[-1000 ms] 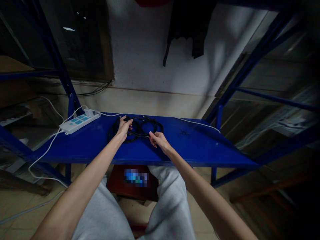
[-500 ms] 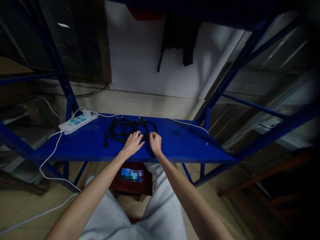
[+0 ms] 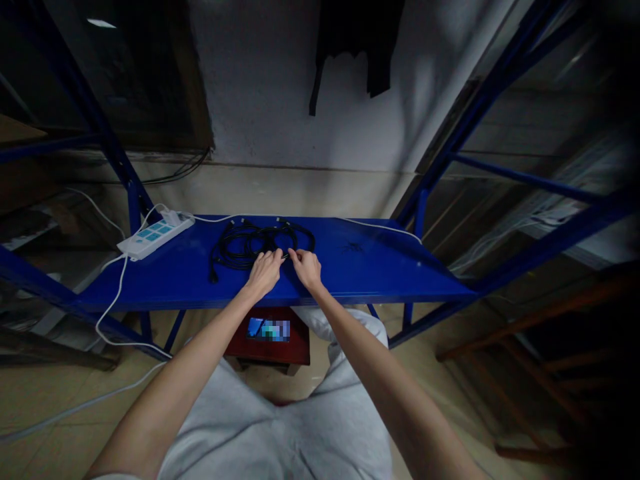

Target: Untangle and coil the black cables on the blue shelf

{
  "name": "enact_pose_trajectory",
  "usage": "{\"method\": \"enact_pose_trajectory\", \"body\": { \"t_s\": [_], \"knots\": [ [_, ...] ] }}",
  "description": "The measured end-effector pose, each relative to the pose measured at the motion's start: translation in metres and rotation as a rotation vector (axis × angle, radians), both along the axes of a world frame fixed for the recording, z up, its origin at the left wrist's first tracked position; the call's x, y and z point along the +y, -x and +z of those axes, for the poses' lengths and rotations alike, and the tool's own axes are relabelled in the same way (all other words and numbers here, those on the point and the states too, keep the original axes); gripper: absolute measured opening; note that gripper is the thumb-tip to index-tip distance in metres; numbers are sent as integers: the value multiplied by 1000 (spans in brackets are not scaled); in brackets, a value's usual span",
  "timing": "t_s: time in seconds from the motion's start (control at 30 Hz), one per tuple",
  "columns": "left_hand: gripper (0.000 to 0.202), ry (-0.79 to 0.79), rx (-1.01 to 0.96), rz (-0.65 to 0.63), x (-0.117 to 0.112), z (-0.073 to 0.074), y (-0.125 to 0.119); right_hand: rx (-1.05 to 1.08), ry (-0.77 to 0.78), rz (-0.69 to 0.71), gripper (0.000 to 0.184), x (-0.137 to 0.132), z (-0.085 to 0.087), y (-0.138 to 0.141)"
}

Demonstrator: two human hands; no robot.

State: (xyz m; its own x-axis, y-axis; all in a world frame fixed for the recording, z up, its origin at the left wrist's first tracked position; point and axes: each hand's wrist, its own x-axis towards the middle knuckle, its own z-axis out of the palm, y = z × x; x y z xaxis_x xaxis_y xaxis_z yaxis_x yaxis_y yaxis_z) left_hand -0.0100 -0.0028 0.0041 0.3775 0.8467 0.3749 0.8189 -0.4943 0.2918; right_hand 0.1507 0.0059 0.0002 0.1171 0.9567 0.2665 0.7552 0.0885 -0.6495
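Note:
Several black cables (image 3: pixel 231 248) lie in overlapping loops on the blue shelf (image 3: pixel 380 270), their plug ends showing at the back and front left. At the front right of these loops, my left hand (image 3: pixel 265 273) is closed with its fingertips on a cable. Just beside it, my right hand (image 3: pixel 307 269) pinches the same part of the coil between thumb and forefinger. The two hands' fingertips nearly meet, and they hide the short piece of cable between them. To the right lies a small heap of thin dark strands (image 3: pixel 353 247), perhaps ties.
A white power strip (image 3: pixel 156 236) with blue socket faces sits at the shelf's left end, its white cord (image 3: pixel 107 310) hanging down in front. Beneath the shelf, a phone (image 3: pixel 269 329) lies on a dark red stool (image 3: pixel 295 350). Blue posts (image 3: pixel 445 167) frame both sides.
My left hand has gone from spread fingers to closed on the cable. My right hand has moved left toward it. The view has tilted downward.

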Motion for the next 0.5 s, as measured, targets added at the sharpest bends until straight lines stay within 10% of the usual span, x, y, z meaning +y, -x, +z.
{"method": "enact_pose_trajectory", "body": {
  "t_s": [0.5],
  "knots": [
    [33, -37, 114, 40, -11, 10, -1, 388, -108, 325, 22, 16, -14, -12]
  ]
}}
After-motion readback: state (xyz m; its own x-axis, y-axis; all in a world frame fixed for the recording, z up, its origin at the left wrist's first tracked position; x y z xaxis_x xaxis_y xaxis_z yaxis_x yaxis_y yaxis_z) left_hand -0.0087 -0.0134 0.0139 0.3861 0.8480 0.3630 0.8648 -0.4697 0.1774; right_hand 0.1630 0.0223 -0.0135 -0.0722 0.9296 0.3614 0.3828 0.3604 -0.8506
